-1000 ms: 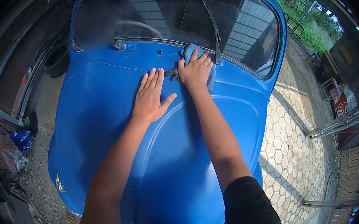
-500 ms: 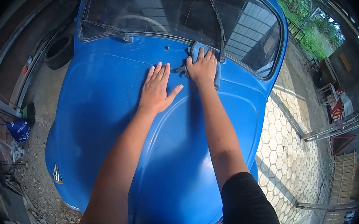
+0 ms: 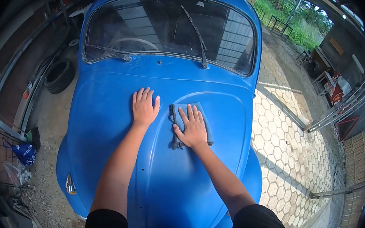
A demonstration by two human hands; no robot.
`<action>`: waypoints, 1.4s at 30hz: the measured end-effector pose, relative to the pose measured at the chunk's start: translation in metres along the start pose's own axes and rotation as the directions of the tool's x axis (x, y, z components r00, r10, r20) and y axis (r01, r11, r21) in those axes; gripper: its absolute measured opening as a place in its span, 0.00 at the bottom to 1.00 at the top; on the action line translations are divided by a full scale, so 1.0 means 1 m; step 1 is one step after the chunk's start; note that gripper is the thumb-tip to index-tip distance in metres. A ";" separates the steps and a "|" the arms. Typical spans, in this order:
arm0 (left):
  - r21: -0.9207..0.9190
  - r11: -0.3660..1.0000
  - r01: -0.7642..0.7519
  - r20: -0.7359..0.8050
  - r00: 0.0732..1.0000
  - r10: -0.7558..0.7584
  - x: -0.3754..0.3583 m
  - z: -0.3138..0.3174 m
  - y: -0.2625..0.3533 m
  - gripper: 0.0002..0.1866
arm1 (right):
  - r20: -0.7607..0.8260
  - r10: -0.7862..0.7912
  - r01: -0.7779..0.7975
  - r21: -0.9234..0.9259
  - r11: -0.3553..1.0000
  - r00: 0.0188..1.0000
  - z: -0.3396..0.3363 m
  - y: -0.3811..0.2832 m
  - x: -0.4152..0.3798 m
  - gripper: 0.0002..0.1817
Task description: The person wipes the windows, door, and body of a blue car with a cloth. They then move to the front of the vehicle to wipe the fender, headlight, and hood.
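A blue-grey cloth (image 3: pixel 175 113) with dark edging lies on the car's blue hood (image 3: pixel 100 101), right of the hood's centre line. My right hand (image 3: pixel 193 127) rests flat on top of it, fingers stretched and slightly apart, hiding the cloth's middle. My left hand (image 3: pixel 144 107) touches the bare hood to the left, its fingers extended and thumb out to the side, with nothing in it. Both arms reach forward over the hood.
Beyond the hood are the windshield (image 3: pixel 168 29) and a wiper (image 3: pixel 196 34). A tyre (image 3: pixel 58 75) and a blue bag (image 3: pixel 24 153) sit to the left. Hexagonal paving (image 3: pixel 285 141) runs along the right, beside a metal post (image 3: pixel 337 190) and bamboo screen (image 3: pixel 355 163).
My right hand and the cloth have come back from the windshield's base to the middle of the hood. My left hand has shifted slightly towards me. The camera view has moved, showing more windshield.
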State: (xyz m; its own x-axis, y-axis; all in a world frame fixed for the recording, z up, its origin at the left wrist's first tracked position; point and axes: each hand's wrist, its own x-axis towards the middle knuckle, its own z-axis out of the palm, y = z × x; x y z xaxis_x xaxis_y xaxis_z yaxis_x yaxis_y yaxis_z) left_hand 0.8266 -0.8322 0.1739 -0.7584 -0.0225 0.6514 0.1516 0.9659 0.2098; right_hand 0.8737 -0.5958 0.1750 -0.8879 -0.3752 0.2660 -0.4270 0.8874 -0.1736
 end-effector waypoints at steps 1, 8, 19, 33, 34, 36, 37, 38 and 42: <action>0.009 1.000 0.004 0.001 1.000 -0.004 -0.005 -0.006 -0.007 0.24 | 0.020 -0.055 0.055 0.013 0.998 0.998 -0.004 -0.007 -0.003 0.43; 0.093 0.981 0.171 0.067 0.982 -0.178 -0.008 -0.005 -0.046 0.30 | -0.058 0.048 -0.044 0.066 0.997 0.997 0.027 -0.023 0.104 0.41; 0.020 0.977 0.214 0.202 0.956 -0.214 -0.004 -0.008 -0.045 0.36 | -0.193 0.020 -0.034 -0.068 0.997 0.981 0.064 -0.014 0.289 0.38; -0.033 0.973 0.229 0.213 0.953 -0.217 -0.002 -0.011 -0.046 0.39 | -0.172 -0.346 0.360 0.060 0.931 0.922 0.057 0.011 0.310 0.31; -0.039 0.972 0.230 0.208 0.954 -0.218 -0.003 -0.011 -0.046 0.38 | -0.257 -0.275 0.294 0.038 0.955 0.926 0.064 0.003 0.313 0.29; -0.040 0.972 0.230 0.212 0.953 -0.216 -0.006 -0.010 -0.046 0.37 | -0.204 -0.301 0.315 0.038 0.948 0.932 0.070 -0.017 0.307 0.29; -0.040 0.973 0.227 0.205 0.955 -0.214 -0.004 -0.010 -0.046 0.36 | -0.184 -0.317 0.329 0.036 0.944 0.930 0.065 -0.024 0.306 0.29; -0.040 0.973 0.228 0.206 0.954 -0.216 -0.003 -0.011 -0.046 0.36 | -0.112 -0.497 0.507 0.092 0.857 0.861 0.058 -0.028 0.304 0.28; -0.037 0.973 0.228 0.198 0.956 -0.217 -0.006 -0.012 -0.045 0.35 | -0.259 -0.223 0.239 0.028 0.971 0.940 0.066 -0.026 0.318 0.30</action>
State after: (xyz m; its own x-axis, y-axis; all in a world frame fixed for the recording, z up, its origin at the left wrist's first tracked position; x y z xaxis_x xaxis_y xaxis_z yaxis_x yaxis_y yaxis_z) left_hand 0.8315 -0.8781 0.1692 -0.8832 -0.1797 0.4333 -0.0019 0.9250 0.3799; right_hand 0.5916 -0.7559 0.2017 -0.6944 -0.4814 0.5348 -0.6311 0.7645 -0.1314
